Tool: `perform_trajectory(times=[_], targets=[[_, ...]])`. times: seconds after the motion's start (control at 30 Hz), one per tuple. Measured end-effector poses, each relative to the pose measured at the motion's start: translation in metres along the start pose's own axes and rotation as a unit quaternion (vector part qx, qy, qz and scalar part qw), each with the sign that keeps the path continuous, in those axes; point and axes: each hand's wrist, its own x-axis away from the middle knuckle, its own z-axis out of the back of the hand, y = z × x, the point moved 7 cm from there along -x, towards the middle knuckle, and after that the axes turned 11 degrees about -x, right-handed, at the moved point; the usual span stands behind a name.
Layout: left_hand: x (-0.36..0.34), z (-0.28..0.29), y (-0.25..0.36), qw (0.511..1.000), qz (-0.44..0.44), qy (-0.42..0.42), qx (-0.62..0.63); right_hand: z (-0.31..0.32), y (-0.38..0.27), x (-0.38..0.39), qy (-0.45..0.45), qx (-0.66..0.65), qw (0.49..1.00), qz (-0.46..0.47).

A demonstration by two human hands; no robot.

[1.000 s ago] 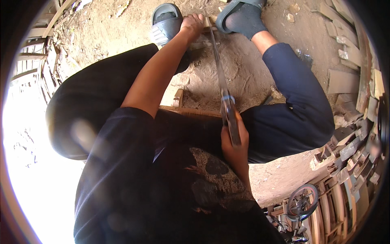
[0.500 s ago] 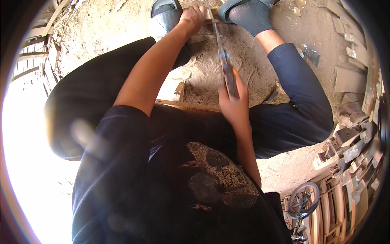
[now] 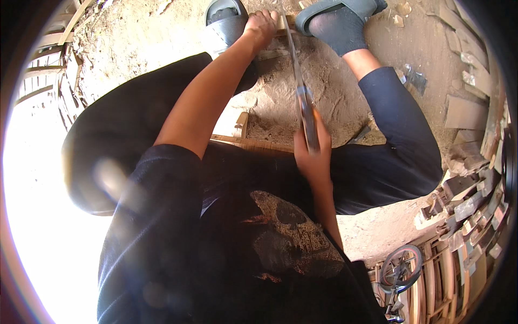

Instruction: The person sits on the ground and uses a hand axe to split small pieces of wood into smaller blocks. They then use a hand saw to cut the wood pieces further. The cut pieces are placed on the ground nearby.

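My right hand [image 3: 314, 154] is wrapped round the handle of a handsaw [image 3: 298, 78], whose narrow blade points away from me toward the top of the view. The blade's far part crosses a wooden piece [image 3: 287, 22] lying low between my feet. At the left end of that piece, my left hand [image 3: 261, 28] is closed over it with fingers curled, just left of the blade. A grey sandal on my right foot [image 3: 329, 24] touches or nearly touches the wood's other end; which, I cannot tell. How deep the blade sits in the wood is not visible.
My left sandal [image 3: 225, 27] is beside my left hand. Under my legs lies a wooden board [image 3: 251, 143] with a small block [image 3: 241, 124] near it. Offcuts [image 3: 469, 202] are heaped at the right, and a bicycle wheel [image 3: 401, 268] shows at the lower right.
The handsaw and my right hand have come back toward me a little. My left hand stays on the wooden piece. The whole view has shifted slightly.
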Motion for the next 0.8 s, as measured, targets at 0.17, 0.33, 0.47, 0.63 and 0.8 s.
perform_trajectory(times=[0.17,0.33,0.47,0.63,0.8], targets=[[0.017,0.015,-0.002,0.991,-0.02,0.0,-0.132,-0.013,0.002,-0.03,-0.026,0.017,0.998,-0.051],[0.0,-0.006,0.01,0.999,-0.009,-0.019,-0.05,-0.008,0.013,-0.023,-0.014,-0.002,0.999,-0.038],[-0.006,-0.014,0.004,1.0,0.022,0.005,0.012,-0.01,0.014,-0.012,-0.004,0.067,0.995,0.073],[-0.007,-0.008,0.004,0.999,0.025,0.017,0.017,-0.016,0.016,-0.05,-0.031,-0.015,0.994,-0.106],[0.011,0.02,-0.005,0.998,-0.003,-0.066,0.022,-0.014,0.034,-0.034,0.019,0.079,0.986,0.146]])
